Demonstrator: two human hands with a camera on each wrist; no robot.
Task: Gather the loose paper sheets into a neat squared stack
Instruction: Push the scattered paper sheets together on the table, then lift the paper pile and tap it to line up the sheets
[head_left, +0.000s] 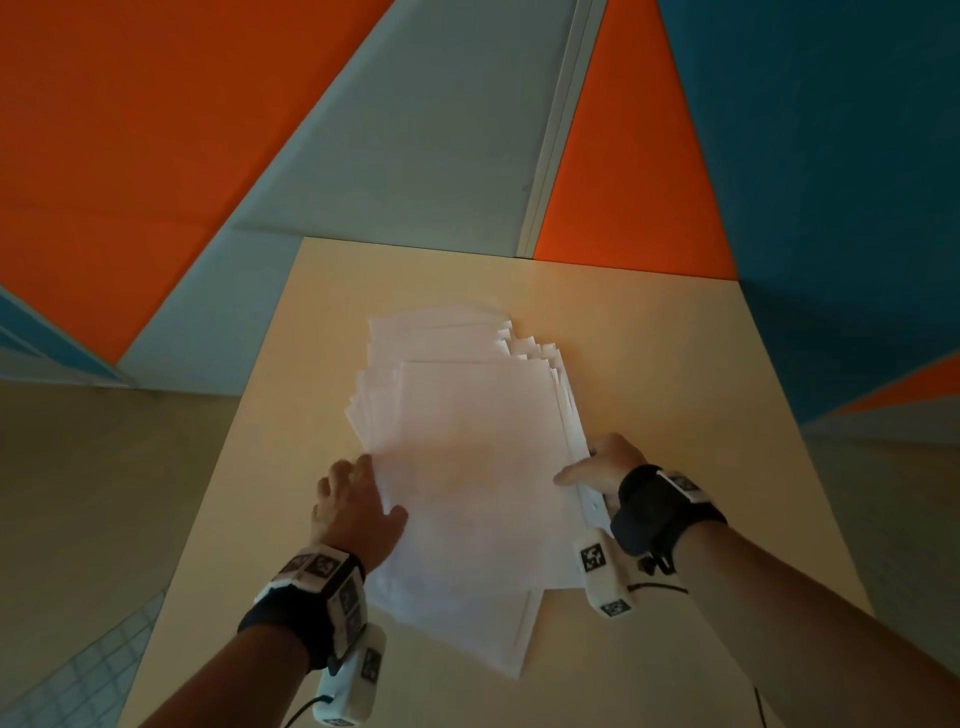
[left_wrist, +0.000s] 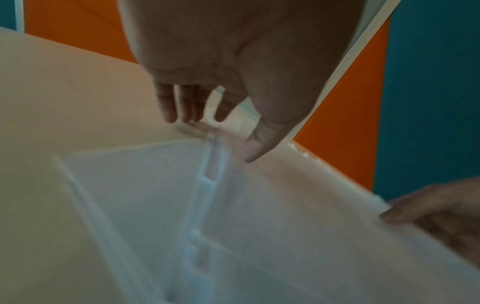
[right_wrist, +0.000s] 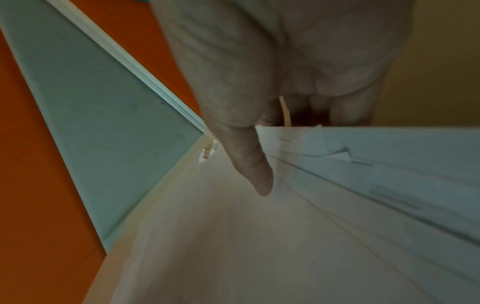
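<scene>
A fanned, uneven pile of white paper sheets (head_left: 467, 457) lies on the beige table (head_left: 701, 395), with corners stepping out at its far right and one sheet jutting toward me. My left hand (head_left: 376, 488) holds the pile's left edge, thumb on the top sheet and fingers pointing down at the edge. In the left wrist view the left hand (left_wrist: 215, 139) shows that thumb pressing the paper sheets (left_wrist: 285, 226). My right hand (head_left: 576, 467) grips the right edge. The right wrist view has the right hand (right_wrist: 293, 156) with its thumb on the sheets (right_wrist: 233, 246) and its fingers hidden behind the edge.
Orange, blue and grey wall panels (head_left: 156, 130) rise just behind the table's far edge. Bare tabletop (left_wrist: 64, 92) shows on both sides of the pile. Tiled floor (head_left: 78, 675) lies off the table's left edge.
</scene>
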